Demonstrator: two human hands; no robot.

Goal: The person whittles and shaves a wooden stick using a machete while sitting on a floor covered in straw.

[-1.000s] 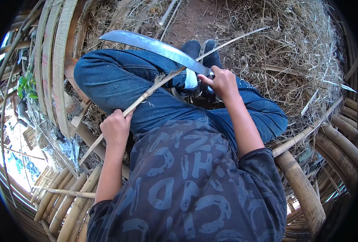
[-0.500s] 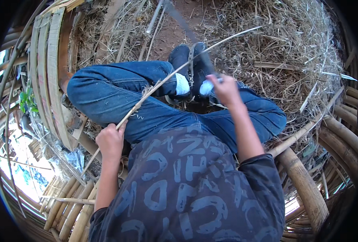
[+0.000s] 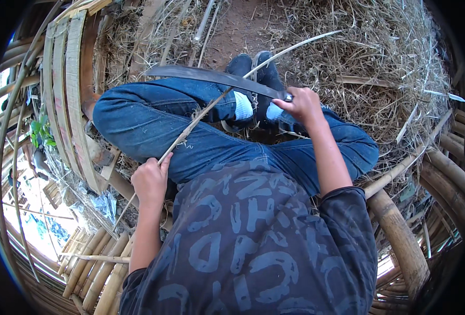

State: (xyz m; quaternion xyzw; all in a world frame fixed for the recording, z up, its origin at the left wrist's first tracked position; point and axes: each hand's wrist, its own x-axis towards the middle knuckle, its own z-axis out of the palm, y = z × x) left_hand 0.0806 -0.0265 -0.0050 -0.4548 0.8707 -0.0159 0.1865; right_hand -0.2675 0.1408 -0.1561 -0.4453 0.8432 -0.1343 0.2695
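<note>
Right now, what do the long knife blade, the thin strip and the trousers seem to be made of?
Knife blade: metal, probably steel; its face looks smooth, flat and dark grey.
Strip: likely split bamboo, pale and unfinished, with frayed fibres partway along.
Trousers: apparently denim, blue and matte, with visible seams and faded patches.

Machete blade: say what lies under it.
Seen from above, the pale strip crosses under the blade, with jeans and dark shoes below; the parts it covers cannot be seen.
</note>
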